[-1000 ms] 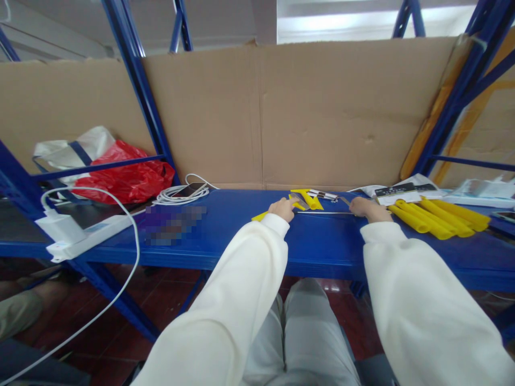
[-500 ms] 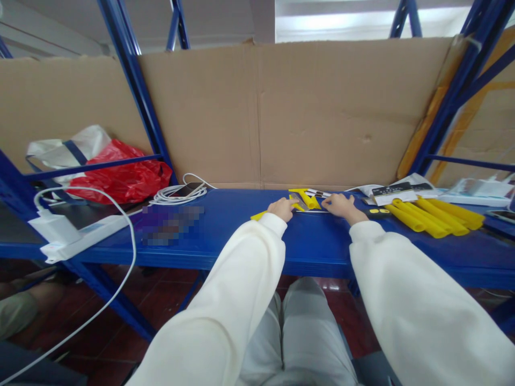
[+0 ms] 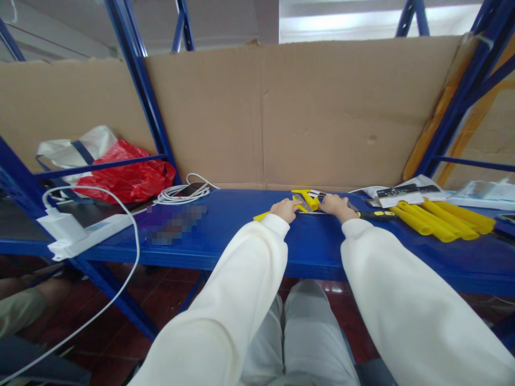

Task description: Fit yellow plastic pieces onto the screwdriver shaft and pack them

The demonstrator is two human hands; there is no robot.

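My left hand (image 3: 285,210) is closed at the left end of a small group of yellow pieces (image 3: 310,201), with its fingers on a yellow and grey flat piece (image 3: 300,202). My right hand (image 3: 337,206) reaches the right side of the same group, its fingers bent together; what they grip is too small to make out. A yellow strip end (image 3: 261,216) sticks out left of my left wrist. Just right of my right hand lies a tool with a black and yellow handle (image 3: 377,215), its grey shaft partly hidden by that hand.
Several yellow tubes (image 3: 442,221) lie right on the blue shelf (image 3: 237,236), beside a black and white package (image 3: 398,195). At left are a power strip (image 3: 90,236), a coiled white cable (image 3: 181,197) and a red bag (image 3: 129,174). Cardboard (image 3: 322,112) stands behind.
My right hand has moved slightly left, closer to the yellow pieces, baring more of the black and yellow handle. My left hand stays at the pieces. The view has shifted a little.
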